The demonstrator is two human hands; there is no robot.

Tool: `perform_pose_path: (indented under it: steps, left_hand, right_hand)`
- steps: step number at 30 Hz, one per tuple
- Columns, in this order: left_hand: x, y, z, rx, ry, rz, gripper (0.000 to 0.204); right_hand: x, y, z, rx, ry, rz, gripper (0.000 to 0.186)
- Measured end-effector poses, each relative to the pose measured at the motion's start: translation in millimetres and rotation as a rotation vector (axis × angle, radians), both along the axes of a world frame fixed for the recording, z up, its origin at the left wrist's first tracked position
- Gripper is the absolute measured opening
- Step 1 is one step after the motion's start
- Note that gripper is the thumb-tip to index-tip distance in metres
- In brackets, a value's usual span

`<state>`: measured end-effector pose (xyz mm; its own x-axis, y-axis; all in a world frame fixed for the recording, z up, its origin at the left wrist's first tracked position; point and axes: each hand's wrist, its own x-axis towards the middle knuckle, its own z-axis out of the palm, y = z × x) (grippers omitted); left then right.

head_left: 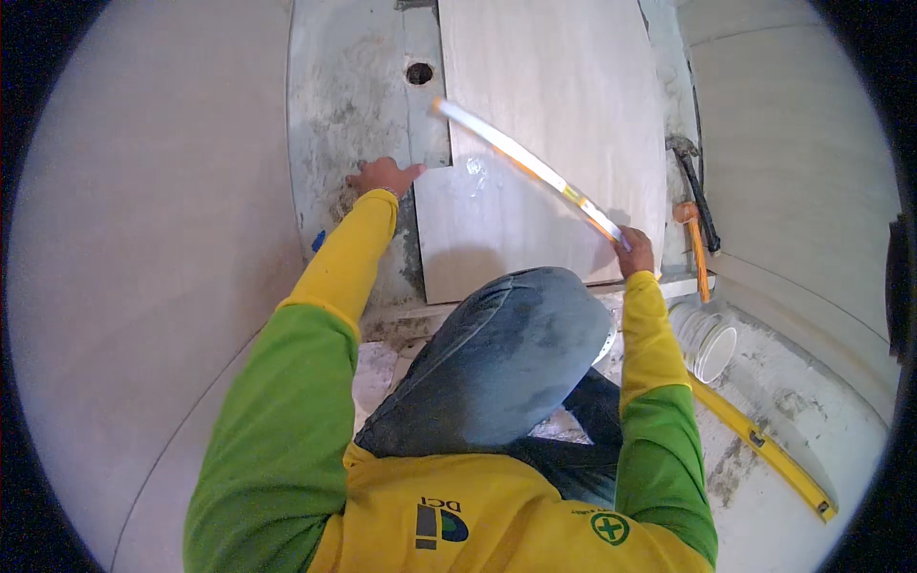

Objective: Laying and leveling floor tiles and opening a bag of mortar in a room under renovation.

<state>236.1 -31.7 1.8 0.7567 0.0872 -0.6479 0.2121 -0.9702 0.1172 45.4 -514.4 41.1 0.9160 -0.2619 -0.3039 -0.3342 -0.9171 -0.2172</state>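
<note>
My right hand (635, 253) is closed around the near end of a long, slim silver and orange spirit level (535, 167). The level slants over a large pale wood-look tile (564, 86), its far end pointing up and left; whether it touches the tile I cannot tell. My left hand (384, 177) presses down on the stained grey floor (353, 105), fingers spread, with the thumb at the tile's notched left edge. A wet-looking shiny patch shows on the tile near that notch.
A round drain hole (418, 74) opens left of the tile. To the right lie an orange-handled tool (700, 258), a black pipe (700, 191), a white bucket (712, 349) on its side and a yellow spirit level (764, 444). Pale walls (153, 229) stand on both sides.
</note>
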Motion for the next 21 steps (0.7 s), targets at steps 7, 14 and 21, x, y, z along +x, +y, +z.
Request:
perform_pose_path:
  steps: [7,14,21]
  left_hand:
    - [-4.6,-3.9,2.4,-0.02,-0.051,0.065,0.072]
    - [-4.1,-6.4,11.6,-0.032,-0.058,0.06,0.071]
    - [-2.3,-3.5,3.8,-0.052,-0.016,0.047,0.071]
  right_hand:
    - [-0.6,-30.8,24.0,-0.429,0.344,-0.217,0.033]
    - [27.7,78.1,5.0,0.613,-0.089,-1.386,0.071]
    - [83.4,172.2,-28.3,1.023,-0.045,-1.436,0.044]
